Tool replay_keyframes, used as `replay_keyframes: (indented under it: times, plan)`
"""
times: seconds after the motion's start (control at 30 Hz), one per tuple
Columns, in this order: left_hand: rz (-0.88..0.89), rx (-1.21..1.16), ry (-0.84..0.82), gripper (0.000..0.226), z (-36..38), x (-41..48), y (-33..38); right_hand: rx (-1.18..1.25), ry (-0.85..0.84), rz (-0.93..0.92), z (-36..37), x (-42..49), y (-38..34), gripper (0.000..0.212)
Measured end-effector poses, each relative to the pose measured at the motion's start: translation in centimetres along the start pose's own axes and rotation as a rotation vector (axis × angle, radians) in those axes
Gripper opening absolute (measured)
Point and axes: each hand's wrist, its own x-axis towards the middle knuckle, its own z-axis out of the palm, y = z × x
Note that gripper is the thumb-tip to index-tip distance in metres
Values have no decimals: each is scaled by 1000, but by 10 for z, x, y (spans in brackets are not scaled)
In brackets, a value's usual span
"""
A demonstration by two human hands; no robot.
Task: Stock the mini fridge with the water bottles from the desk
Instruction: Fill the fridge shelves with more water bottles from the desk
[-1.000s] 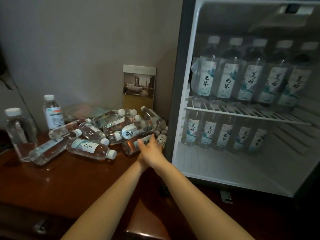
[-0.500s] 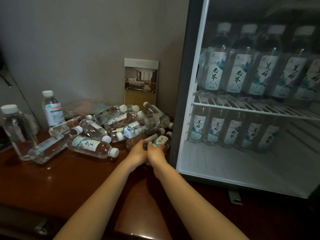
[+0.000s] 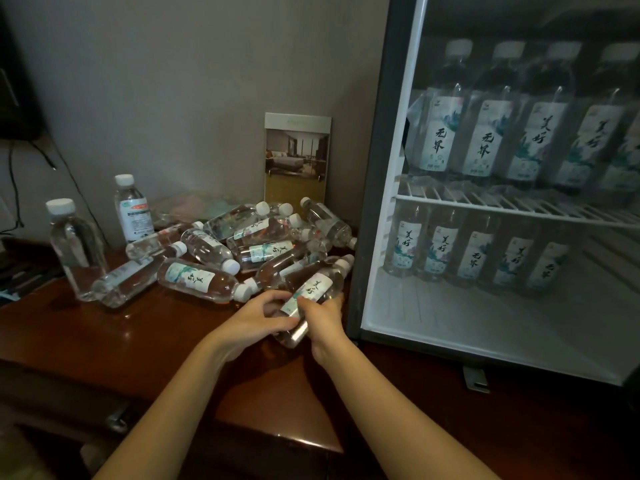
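A heap of several clear water bottles with white caps lies on the dark wooden desk, left of the open mini fridge. Both hands hold one labelled bottle, tilted with its cap up and to the right, at the near edge of the heap. My left hand curls round its lower left side and my right hand grips it from the right. Inside the fridge, bottles stand in a row on the wire shelf, and another row stands on the floor below.
Two upright bottles stand at the desk's left, one with a red-and-white label. A picture card leans on the wall behind the heap. The fridge's floor in front of the lower row is bare white. A cable hangs at the left.
Both hands came together on a bottle at the heap's near edge and pulled it slightly toward me, tilting its cap upward. The camera has moved closer to the fridge.
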Motion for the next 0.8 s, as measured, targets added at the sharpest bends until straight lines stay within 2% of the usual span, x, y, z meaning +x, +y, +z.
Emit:
replay_keyframes:
  times: [0.1, 0.23, 0.43, 0.57, 0.67, 0.8]
  plan:
    - [40, -93, -14, 61, -5, -6, -8, 41, -167, -56, -7, -7, -2, 84]
    - [74, -105, -15, 82, -5, -11, -12, 31, -272, -128, -12, -8, -2, 93]
    - [166, -55, 40, 84, 6, -16, -17, -138, -442, -228, -17, -8, 0, 87]
    - [243, -2, 119, 90, 19, -20, -21, -307, -494, -255, -19, -14, 0, 72]
    - [276, 53, 158, 93, 23, -23, -22, -363, -484, -285, -24, -21, 2, 73]
    - [301, 123, 129, 95, 28, -31, -21, -439, -462, -375, -38, -34, 2, 73]
